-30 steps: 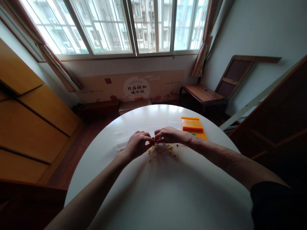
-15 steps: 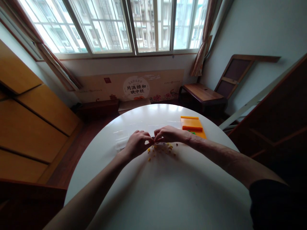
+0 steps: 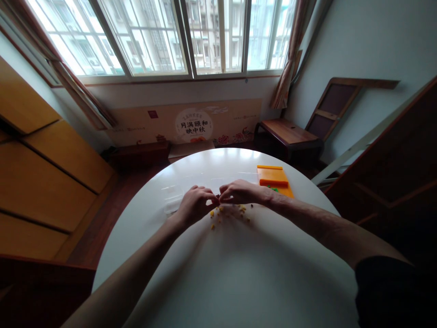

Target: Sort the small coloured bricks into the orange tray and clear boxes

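My left hand (image 3: pixel 197 203) and my right hand (image 3: pixel 238 191) meet above the middle of the white round table (image 3: pixel 218 273). Thumb and fingers of each are pinched together, with the fingertips nearly touching. A small dark brownish bit shows between them, too small and too covered to name. Below the hands lie scattered small yellow pieces (image 3: pixel 212 213) and a few tiny brown pieces (image 3: pixel 251 205). To the left, partly behind my left hand, sits a clear plastic container (image 3: pixel 171 206). An orange plastic tray (image 3: pixel 271 175) with green bits lies beyond my right forearm.
A clear, thin sheet or lid lies near the table's far edge, its outline faint. Behind the table stand a wooden chair (image 3: pixel 290 132) and a printed panel (image 3: pixel 225 120) below the window. Wooden cabinets (image 3: pixel 64 182) are on the left.
A pale, clear-looking thing beneath my right hand's fingers no longer shows distinctly. Both hands keep nearly the same place and pinch.
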Action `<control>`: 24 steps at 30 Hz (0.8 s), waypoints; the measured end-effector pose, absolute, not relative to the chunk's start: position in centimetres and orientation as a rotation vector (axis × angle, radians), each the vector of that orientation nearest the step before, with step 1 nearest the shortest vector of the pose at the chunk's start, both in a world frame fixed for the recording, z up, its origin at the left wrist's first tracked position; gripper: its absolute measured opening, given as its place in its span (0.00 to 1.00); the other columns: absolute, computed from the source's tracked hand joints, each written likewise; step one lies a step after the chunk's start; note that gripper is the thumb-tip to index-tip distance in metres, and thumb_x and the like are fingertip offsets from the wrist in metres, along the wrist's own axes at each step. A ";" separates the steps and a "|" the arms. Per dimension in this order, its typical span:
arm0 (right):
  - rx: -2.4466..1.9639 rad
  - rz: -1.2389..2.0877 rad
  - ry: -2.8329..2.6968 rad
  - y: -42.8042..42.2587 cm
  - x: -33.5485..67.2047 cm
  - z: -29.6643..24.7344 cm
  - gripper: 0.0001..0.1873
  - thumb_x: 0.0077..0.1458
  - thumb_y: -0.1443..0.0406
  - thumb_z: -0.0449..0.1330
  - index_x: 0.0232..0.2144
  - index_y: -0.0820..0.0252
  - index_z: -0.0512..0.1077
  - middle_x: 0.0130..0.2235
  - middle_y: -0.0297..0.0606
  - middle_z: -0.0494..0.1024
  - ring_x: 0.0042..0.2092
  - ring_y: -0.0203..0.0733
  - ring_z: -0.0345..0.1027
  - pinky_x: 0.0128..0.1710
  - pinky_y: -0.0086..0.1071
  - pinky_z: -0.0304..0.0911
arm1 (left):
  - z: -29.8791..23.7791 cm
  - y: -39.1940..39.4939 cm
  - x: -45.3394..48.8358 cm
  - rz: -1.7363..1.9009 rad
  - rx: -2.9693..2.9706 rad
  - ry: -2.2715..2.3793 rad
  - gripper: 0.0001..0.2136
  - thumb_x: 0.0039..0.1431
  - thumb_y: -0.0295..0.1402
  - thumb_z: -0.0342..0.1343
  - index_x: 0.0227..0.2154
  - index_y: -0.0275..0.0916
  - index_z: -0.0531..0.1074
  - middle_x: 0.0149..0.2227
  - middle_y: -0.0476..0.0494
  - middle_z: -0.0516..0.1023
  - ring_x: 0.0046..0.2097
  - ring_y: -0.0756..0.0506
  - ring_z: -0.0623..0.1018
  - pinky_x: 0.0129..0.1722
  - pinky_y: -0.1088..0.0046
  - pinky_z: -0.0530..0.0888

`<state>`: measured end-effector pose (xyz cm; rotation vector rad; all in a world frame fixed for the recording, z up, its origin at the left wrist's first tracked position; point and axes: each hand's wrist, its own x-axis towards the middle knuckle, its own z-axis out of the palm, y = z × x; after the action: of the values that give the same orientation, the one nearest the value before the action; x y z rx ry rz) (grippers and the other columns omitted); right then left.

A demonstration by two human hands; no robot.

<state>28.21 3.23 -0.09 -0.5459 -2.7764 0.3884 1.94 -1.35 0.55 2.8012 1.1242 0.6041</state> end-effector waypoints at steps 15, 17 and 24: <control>-0.750 0.353 -2.653 -3.6 31.0 0.2 0.07 0.71 0.65 0.63 0.44 0.53 0.83 0.48 0.38 0.85 0.36 0.37 0.76 0.36 0.29 0.61 | 0.9 -1.3 1.7 0.629 2.820 1.161 0.05 0.67 0.33 0.68 0.33 0.47 0.85 0.38 0.49 0.88 0.38 0.44 0.81 0.45 0.64 0.66; -0.739 0.372 -2.621 -3.8 31.1 -0.2 0.08 0.73 0.63 0.63 0.46 0.52 0.83 0.47 0.39 0.85 0.37 0.37 0.77 0.37 0.30 0.64 | 1.2 -1.3 1.6 0.643 2.841 1.160 0.05 0.68 0.32 0.67 0.34 0.47 0.85 0.39 0.49 0.88 0.38 0.44 0.81 0.44 0.64 0.67; -0.799 0.318 -2.418 -5.6 32.7 -1.4 0.09 0.75 0.63 0.59 0.43 0.56 0.80 0.44 0.40 0.83 0.37 0.38 0.76 0.37 0.31 0.67 | 1.5 -2.8 -0.9 0.872 2.848 1.285 0.09 0.74 0.40 0.62 0.41 0.45 0.85 0.43 0.45 0.87 0.42 0.43 0.83 0.48 0.62 0.70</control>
<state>32.68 -5.58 -1.42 -0.7993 -2.4179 0.3179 -0.88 -2.84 1.48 2.8482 1.2848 0.8724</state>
